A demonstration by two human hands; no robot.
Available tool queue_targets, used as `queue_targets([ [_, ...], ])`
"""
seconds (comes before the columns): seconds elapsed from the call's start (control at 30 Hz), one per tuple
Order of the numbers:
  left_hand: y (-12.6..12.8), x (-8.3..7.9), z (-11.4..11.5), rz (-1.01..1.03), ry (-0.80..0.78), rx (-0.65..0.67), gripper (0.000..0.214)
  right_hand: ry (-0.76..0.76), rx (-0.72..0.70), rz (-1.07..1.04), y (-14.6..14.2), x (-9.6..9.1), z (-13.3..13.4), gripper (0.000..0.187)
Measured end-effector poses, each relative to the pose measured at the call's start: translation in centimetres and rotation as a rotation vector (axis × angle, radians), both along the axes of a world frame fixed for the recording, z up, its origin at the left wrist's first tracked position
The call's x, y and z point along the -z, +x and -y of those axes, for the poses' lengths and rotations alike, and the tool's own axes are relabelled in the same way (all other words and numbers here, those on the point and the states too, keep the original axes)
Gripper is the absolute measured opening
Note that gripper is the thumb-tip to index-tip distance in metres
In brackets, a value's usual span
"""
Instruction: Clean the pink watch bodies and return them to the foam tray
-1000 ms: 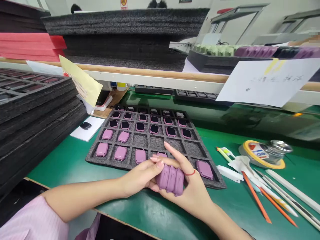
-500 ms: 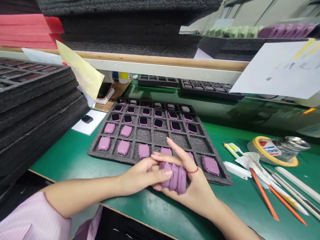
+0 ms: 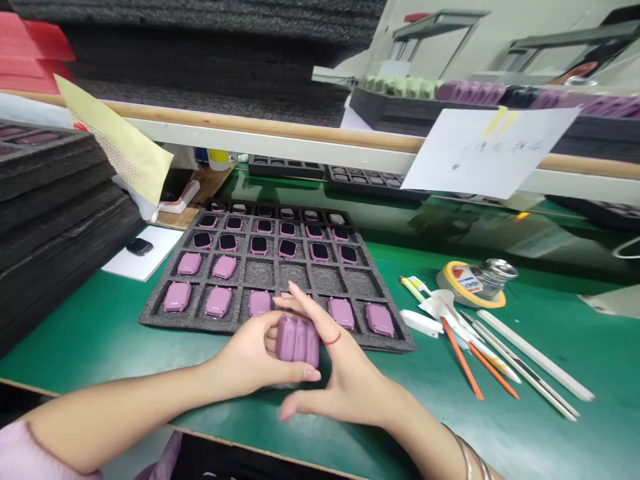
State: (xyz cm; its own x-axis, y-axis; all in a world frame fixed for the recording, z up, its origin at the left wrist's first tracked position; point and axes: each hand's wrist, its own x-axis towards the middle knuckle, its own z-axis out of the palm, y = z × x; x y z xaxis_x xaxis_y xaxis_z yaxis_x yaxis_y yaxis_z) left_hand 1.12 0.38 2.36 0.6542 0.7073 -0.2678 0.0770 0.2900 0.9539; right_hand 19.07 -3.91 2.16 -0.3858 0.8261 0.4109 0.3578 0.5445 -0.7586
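A stack of three mauve watch cases (image 3: 298, 341) sits side by side over the near edge of the foam tray, about mid-width. The left hand (image 3: 250, 353) is cupped around it, clamped with fingers curled under the stack. Compared with the earlier frame, the right hand (image 3: 345, 377) has opened: its thumb now spreads low and away from the stack, and the index finger points up over the tray. Right hand and stack are very close, but contact can't be confirmed. A red thread ring (image 3: 331, 339) is on one right finger, and a metal bangle (image 3: 467, 465) is on the right wrist.

The dark grey foam tray (image 3: 295, 272) lies on the green table (image 3: 550, 360). Its far rows hold black-faced watches; the two near rows hold mauve cases, with four empty cells in the second row from the near edge. A black watch (image 3: 139, 247) lies on white paper (image 3: 125, 263) left of the tray. Stacked foam trays (image 3: 60, 220) stand at the table's left edge. Near the right edge are a yellow tape roll (image 3: 457, 287), a metal tin (image 3: 493, 275), and orange sticks (image 3: 463, 360). The whole scene sits further left in view than before.
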Motion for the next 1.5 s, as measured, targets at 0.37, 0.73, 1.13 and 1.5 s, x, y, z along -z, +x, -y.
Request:
queue_targets([
  [0.37,-0.2,0.2,-0.4,-0.074,0.108,0.038,0.057,-0.262,1.309,0.491,18.7,-0.3,-1.5,0.038],
  [0.73,-0.2,-0.1,-0.5,-0.111,0.069,0.035,0.059,-0.231,1.328,0.666,23.3,0.0,0.4,0.028],
  [1.13,-0.5,-1.1,-0.9,-0.145,0.201,0.023,0.053,-0.107,1.152,0.800,28.6,-4.1,-1.1,0.029],
  [1.5,-0.3,-0.1,-1.3,-0.115,0.212,0.045,0.055,-0.079,1.198,0.783,25.3,-6.9,-3.1,0.036],
])
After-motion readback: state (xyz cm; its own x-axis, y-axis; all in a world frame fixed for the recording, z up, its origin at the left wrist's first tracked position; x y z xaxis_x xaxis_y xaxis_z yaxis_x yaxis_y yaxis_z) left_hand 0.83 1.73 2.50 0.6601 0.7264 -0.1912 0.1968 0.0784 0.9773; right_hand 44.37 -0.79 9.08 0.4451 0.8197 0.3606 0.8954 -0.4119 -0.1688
